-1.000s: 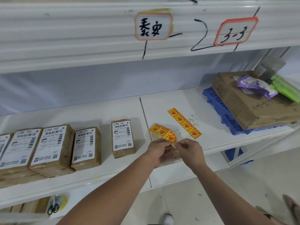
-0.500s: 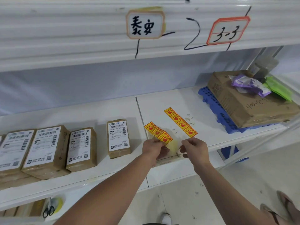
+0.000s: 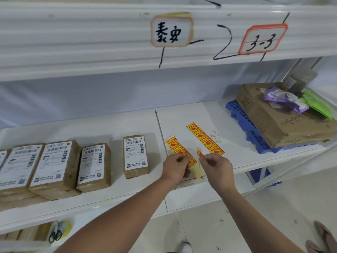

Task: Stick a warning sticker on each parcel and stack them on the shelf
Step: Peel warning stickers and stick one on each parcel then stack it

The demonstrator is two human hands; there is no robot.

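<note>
The right hand [image 3: 216,166] pinches a single peeled warning sticker [image 3: 199,153] between its fingers [image 3: 203,158], held just above the white shelf [image 3: 116,196], while the left hand [image 3: 175,168] pinches the near end of the short sticker strip [image 3: 177,148] it came from, bare yellow backing curling below. A second, longer sticker strip [image 3: 205,138] lies flat just to the right on the shelf. Further left, brown parcels [image 3: 135,156] with white labels sit in a row, and far right a cardboard box [image 3: 277,121] rests on a blue pallet [image 3: 255,136].
</note>
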